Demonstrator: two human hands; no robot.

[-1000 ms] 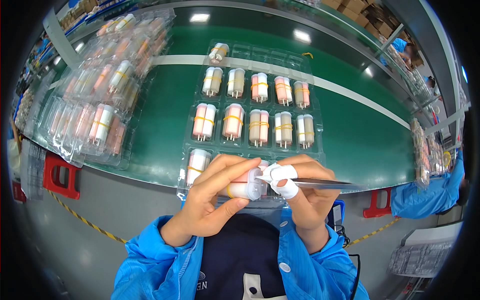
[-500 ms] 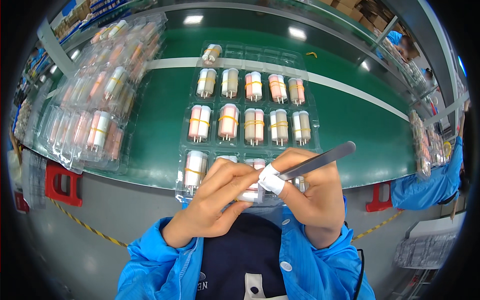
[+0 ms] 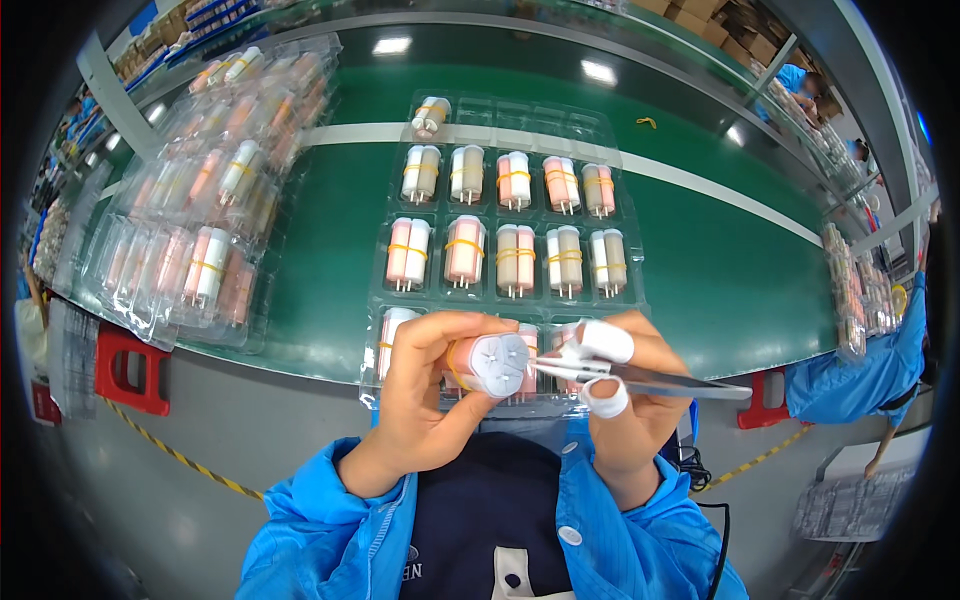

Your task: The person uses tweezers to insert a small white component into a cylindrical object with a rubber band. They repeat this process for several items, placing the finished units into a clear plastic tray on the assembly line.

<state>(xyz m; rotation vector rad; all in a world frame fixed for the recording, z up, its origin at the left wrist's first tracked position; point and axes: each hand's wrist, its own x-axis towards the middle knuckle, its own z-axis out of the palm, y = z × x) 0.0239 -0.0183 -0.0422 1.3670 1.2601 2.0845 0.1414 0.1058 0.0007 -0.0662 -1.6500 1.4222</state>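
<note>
A bundle of pink and white cylinders [image 3: 500, 364], tied with a yellow rubber band, is gripped in my left hand [image 3: 415, 395]; its pale end caps face up toward me. My right hand [image 3: 640, 405], with white covers on the thumb and a finger, holds dark grey tweezers [image 3: 685, 383]. Their tips point left, close to the bundle's end caps; whether they touch I cannot tell. Beneath both hands lies a clear plastic tray [image 3: 550, 112] with rows of similar banded cylinder bundles [image 3: 516, 262], thin pins showing at their near ends. My hands partly cover its front row.
Stacked clear trays of bundles [image 3: 175, 260] stand at the left of the green table [image 3: 720, 270]. A loose yellow rubber band [image 3: 646, 122] lies beyond the tray. Red stools [image 3: 133, 370] flank the table. A co-worker's blue sleeve [image 3: 850, 385] shows at right, beside more trays.
The bundle in my left hand has been lifted and turned so its caps face me. My right hand has shifted right, and the tweezers have swung from slanting up to pointing left.
</note>
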